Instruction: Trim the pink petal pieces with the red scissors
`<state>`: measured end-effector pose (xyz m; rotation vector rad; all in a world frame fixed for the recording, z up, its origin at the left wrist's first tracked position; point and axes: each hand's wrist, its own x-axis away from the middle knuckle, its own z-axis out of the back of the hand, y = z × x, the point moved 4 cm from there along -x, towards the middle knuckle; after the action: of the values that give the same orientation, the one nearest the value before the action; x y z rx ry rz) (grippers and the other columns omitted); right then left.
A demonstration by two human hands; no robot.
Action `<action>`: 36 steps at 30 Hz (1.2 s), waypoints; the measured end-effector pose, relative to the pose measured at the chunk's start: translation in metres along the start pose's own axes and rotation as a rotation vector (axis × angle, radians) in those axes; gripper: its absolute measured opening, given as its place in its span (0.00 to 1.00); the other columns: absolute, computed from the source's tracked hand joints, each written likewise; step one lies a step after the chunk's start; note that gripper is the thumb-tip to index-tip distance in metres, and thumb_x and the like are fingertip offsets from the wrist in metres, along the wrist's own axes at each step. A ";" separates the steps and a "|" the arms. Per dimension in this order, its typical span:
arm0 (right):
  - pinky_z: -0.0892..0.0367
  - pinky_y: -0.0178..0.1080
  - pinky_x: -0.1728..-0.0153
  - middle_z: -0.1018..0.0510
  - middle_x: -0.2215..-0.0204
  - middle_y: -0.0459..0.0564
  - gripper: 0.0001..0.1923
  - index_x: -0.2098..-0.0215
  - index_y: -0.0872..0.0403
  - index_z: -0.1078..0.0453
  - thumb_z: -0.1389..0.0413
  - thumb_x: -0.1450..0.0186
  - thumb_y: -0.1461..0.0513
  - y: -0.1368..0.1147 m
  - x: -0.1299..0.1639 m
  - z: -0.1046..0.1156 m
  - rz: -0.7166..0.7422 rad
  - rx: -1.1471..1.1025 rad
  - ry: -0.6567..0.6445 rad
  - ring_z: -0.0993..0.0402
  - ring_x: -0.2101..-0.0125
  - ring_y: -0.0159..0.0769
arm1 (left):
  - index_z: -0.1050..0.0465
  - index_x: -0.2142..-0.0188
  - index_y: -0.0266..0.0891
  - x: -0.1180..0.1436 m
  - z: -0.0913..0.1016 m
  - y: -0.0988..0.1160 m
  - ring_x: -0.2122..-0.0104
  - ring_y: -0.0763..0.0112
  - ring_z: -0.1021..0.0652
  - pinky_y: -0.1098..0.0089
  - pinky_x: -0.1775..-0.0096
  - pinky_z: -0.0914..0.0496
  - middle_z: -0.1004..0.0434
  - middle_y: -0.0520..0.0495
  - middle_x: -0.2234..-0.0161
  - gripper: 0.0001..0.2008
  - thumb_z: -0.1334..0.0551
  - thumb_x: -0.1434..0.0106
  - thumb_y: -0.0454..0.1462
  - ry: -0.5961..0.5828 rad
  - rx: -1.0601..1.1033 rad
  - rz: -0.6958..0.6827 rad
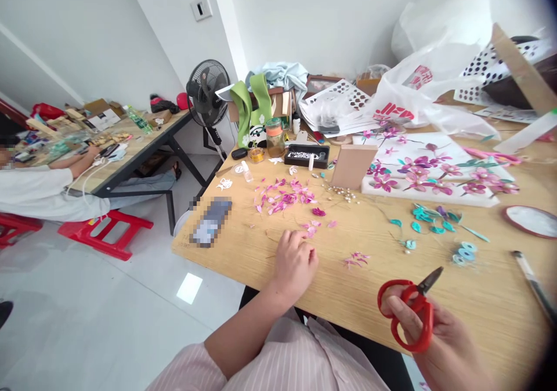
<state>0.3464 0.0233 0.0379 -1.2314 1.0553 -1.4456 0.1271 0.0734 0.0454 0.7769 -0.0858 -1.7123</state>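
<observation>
Red scissors (419, 302) held in R hand (441, 339), blades (430, 279) fwd; L hand (296, 263) curled over tbl (339, 286), grip unclear.

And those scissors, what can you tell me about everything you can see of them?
The red-handled scissors have two large, rounded loops that look like plastic, and short, dark, tapering metal blades that appear closed. The person's right hand grips them by the handles, covering part of the loops. They are tilted, tips pointing up and right in the picture, near the front edge of the wooden table.
</observation>
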 end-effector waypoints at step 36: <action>0.45 0.34 0.76 0.32 0.78 0.42 0.20 0.70 0.54 0.34 0.32 0.51 0.52 -0.052 -0.149 -0.038 0.131 -0.177 -0.275 0.41 0.77 0.28 | 0.24 0.75 0.36 -0.093 -0.054 0.002 0.67 0.69 0.26 0.68 0.66 0.32 0.27 0.42 0.59 0.06 0.32 0.49 0.38 -0.216 1.127 0.390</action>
<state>0.3122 0.1812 0.0556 -1.4130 1.0682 -1.0655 0.1652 0.1735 0.0463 1.2548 -1.3436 -1.2692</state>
